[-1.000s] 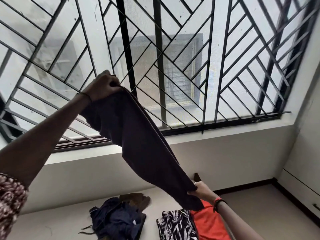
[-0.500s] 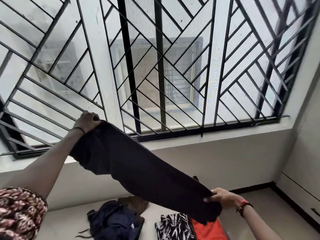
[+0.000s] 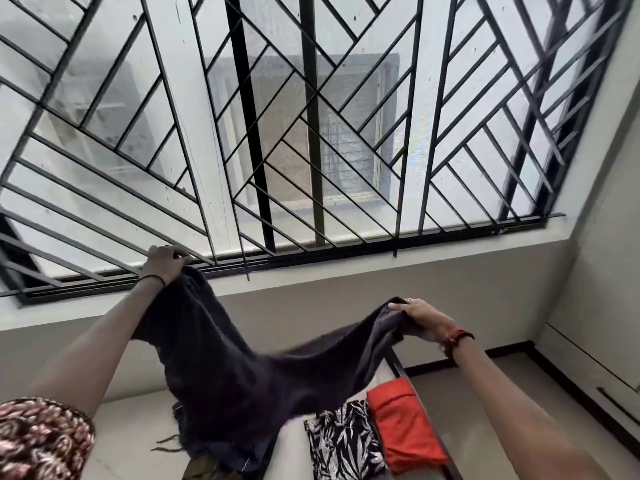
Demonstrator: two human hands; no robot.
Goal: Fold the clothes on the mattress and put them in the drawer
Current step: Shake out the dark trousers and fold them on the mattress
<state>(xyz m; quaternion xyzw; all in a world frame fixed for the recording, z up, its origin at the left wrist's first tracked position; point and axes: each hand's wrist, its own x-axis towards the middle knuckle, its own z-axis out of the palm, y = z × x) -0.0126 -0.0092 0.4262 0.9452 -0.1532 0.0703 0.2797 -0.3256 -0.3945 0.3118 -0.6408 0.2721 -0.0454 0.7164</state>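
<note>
Operator: Where are my hands?

Describer: Your left hand [image 3: 166,263] is raised at the upper left, with its fingers curled round one end of a dark garment [image 3: 242,368]. Your right hand [image 3: 424,320] is lower and to the right, pinching the other end between fingers and thumb. Both hands are gripping the cloth.

Operator: How does it hang?

Describer: It sags in a curve between your hands. Most of it droops below the left one, over the mattress [image 3: 138,427]. I cannot tell whether its lowest edge touches the mattress.

Operator: What else is on the bed?

Describer: A folded leaf-print piece [image 3: 343,441] in black and white lies just beside a folded red-orange piece [image 3: 405,424], which is at the mattress's right edge. A scrap of olive cloth [image 3: 204,471] shows under the dark garment's hem, at the bottom of the view.

Operator: And further out?

Describer: Grey floor [image 3: 485,393] lies to the right. At the far right is a white panel [image 3: 588,375] with a dark bar handle, though I cannot tell if it is a drawer. Behind everything there is a plain wall [image 3: 311,299], and above it a wide window grille [image 3: 346,133] of black diagonal bars. Your patterned sleeve [image 3: 38,438] fills the lower left corner.
</note>
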